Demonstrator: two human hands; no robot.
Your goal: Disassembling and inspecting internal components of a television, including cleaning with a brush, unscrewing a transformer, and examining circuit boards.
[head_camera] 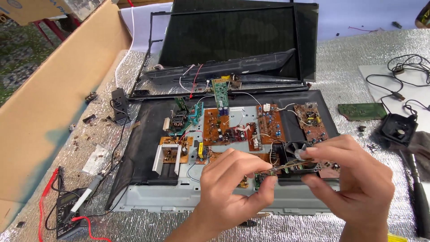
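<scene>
My left hand (233, 188) pinches one end of a thin wire or small slender part (286, 166) between thumb and fingers. My right hand (354, 179) grips the other end, fingers curled, just above a small black cooling fan (293, 152). Both hands hover over the open back of a flat television (148, 148) lying on the bench. Its metal chassis carries several orange and green circuit boards (224, 130). What exactly the slender part is cannot be told.
A dark screen panel (233, 40) leans at the back. A multimeter with red leads (67, 215) and a soldering iron (89, 190) lie front left beside a cardboard wall (49, 98). At right sit a loose green board (363, 111), a second black fan (397, 130), cables, a dark tool handle (419, 201).
</scene>
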